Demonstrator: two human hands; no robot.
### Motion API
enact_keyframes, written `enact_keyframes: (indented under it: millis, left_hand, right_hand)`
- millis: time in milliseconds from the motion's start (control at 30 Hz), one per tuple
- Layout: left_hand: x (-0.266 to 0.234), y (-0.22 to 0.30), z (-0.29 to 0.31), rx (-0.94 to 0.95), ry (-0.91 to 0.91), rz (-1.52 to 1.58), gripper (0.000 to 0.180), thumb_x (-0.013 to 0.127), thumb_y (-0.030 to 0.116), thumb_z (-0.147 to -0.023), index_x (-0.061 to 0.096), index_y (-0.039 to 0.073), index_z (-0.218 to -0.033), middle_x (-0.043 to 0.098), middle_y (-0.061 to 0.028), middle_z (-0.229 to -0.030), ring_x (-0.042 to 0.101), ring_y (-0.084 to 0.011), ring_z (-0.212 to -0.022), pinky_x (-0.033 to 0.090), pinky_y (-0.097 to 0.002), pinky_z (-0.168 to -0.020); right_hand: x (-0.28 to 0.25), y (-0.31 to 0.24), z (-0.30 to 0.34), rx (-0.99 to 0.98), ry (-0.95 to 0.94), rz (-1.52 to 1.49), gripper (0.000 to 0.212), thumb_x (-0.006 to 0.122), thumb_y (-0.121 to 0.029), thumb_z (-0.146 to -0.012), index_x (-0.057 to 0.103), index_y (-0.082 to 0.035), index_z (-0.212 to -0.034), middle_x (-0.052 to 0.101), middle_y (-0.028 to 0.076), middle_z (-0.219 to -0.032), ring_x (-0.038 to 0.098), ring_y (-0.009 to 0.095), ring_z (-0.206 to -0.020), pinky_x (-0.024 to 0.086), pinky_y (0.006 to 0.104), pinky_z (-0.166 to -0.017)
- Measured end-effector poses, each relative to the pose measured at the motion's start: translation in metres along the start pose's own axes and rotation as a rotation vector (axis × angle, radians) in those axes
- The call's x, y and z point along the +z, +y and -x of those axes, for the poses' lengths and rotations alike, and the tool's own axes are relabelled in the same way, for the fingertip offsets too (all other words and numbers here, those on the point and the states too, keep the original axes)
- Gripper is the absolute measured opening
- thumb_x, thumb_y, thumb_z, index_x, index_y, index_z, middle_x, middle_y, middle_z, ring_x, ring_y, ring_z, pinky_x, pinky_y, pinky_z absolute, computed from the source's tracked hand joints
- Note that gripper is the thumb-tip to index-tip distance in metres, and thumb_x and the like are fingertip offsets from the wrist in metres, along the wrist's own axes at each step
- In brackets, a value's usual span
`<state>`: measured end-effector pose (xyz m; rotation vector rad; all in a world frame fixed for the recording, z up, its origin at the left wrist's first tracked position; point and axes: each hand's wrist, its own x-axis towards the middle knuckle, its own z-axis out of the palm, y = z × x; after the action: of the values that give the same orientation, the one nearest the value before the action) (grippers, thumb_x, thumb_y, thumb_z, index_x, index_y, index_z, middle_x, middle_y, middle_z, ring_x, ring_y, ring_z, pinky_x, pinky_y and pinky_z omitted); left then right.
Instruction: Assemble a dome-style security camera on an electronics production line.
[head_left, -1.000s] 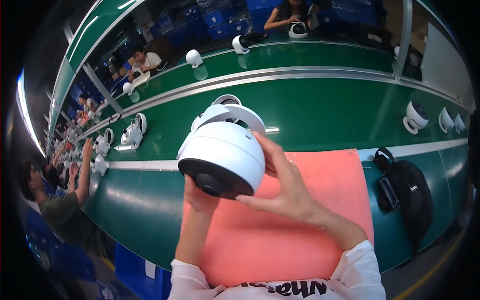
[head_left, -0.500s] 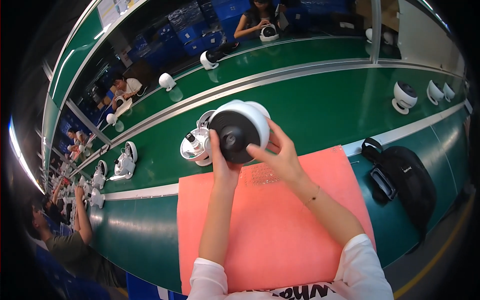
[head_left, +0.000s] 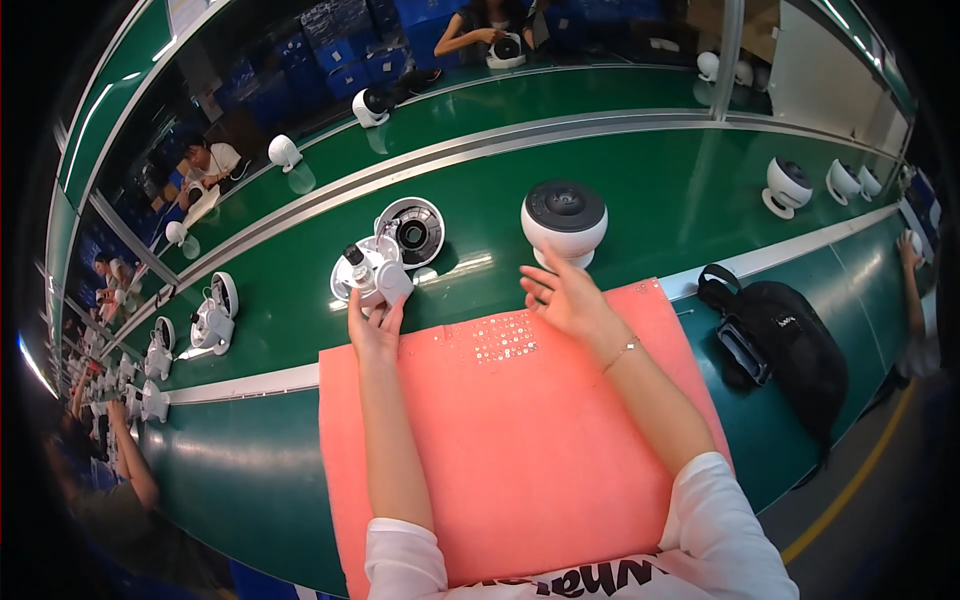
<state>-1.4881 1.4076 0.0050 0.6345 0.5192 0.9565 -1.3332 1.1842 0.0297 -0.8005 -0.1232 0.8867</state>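
the left hand [head_left: 376, 333], half curled, grips the near end of the opened device [head_left: 386, 281], long axis slanting up-right, bowl facing up, on the green belt [head_left: 480, 190]; the right hand [head_left: 573, 303], empty, loosely spread, nears the round device [head_left: 563, 222], black face upward.

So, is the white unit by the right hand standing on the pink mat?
No, the white unit stands on the green surface, beyond the pink mat.

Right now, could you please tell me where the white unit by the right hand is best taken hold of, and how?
The unit stands upright, black face up, its rounded white body exposed below, so probably grip that body's opposite sides, coming from the near side, where the open right hand is.
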Motion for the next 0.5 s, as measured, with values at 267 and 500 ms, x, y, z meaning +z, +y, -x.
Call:
enact_keyframes:
  millis: [267, 500]
  left_hand:
    - [0.016, 0.039, 0.026, 0.157, 0.145, -0.510, 0.065, 0.061, 0.054, -0.076, 0.048, 0.005, -0.117, 0.064, -0.0203, -0.087, 0.063, -0.0146, -0.055, 0.029, -0.0161, -0.037]
    - [0.022, 0.059, 0.040, 0.014, 0.075, -0.526, 0.057, 0.058, 0.054, -0.075, 0.052, 0.009, -0.110, 0.060, -0.0087, -0.066, 0.046, -0.0044, -0.044, 0.026, -0.0157, -0.040]
  right_hand:
    - [0.033, 0.019, 0.034, -0.587, -0.351, 1.387, 0.059, 0.062, -0.005, -0.076, 0.042, -0.017, -0.131, 0.043, 0.007, -0.111, 0.049, 0.016, -0.087, 0.045, 0.0281, -0.071]
    - [0.039, 0.015, 0.050, -0.880, -0.131, 1.868, 0.052, 0.057, 0.008, -0.066, 0.055, -0.011, -0.114, 0.030, 0.020, -0.129, 0.040, 0.036, -0.108, 0.044, 0.0415, -0.081]
